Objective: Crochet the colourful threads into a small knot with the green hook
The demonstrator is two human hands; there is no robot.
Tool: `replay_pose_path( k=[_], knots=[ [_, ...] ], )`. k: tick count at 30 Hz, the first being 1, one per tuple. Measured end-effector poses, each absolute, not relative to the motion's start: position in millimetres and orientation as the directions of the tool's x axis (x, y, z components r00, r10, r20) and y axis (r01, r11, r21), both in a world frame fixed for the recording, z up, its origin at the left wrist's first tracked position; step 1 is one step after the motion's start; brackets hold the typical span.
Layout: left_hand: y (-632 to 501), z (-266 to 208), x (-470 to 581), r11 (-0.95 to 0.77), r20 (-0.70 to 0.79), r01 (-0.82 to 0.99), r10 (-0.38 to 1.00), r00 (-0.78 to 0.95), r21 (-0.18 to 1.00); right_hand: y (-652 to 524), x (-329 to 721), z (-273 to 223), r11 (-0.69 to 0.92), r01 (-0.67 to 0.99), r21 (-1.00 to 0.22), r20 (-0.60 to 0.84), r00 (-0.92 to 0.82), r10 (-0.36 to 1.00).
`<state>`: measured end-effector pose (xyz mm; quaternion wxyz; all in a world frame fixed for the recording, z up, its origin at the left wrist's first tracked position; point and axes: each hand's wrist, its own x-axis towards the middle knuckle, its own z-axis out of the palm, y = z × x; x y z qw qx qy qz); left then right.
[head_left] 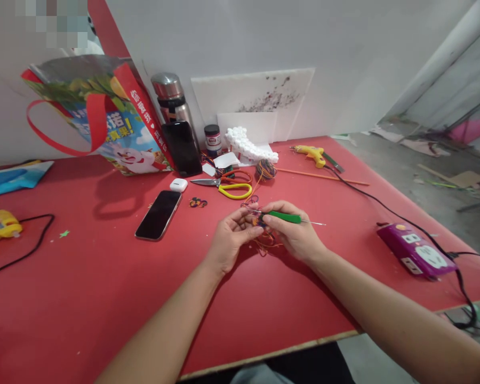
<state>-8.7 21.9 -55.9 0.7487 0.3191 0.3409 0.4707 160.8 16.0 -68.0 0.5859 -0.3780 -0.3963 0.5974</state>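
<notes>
My right hand (290,229) is closed around the green handle of a crochet hook (286,216), whose thin metal rod sticks out past the hand to the right. Pinched in the fingers of my left hand (236,232) is a small piece of dark multicoloured crochet work (258,220), partly hidden by the fingers. Loose orange and purple yarn (267,240) hangs beneath both hands. One strand runs back to a multicoloured yarn ball (266,169). Left of the hands lies a small finished-looking crochet piece (198,202).
Scissors (236,190), a phone (159,215) and an earbud case (178,185) lie beyond my left hand. Behind stand another phone (182,149), a flask (172,98) and a bag (104,122). A glue gun (310,154) and a purple power strip (416,250) with cables are on the right.
</notes>
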Motion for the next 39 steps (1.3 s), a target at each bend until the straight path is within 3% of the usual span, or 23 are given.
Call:
replay_pose_path(
  k=[8,15,39],
  knots=[
    [23,-53,-9,0.374,-0.255,-0.568,0.925,0.280,0.733,13,153,-64,-0.131,-0.555,-0.822,-0.114,-0.065,0.991],
    [24,-50,-11,0.462,-0.295,-0.564,0.883,0.365,0.685,12,152,-63,-0.222,-0.625,-0.748,-0.176,-0.136,0.975],
    [16,-44,-4,0.404,-0.305,-0.566,0.915,0.265,0.719,9,149,-56,-0.179,-0.625,-0.760,-0.162,-0.084,0.983]
  ],
)
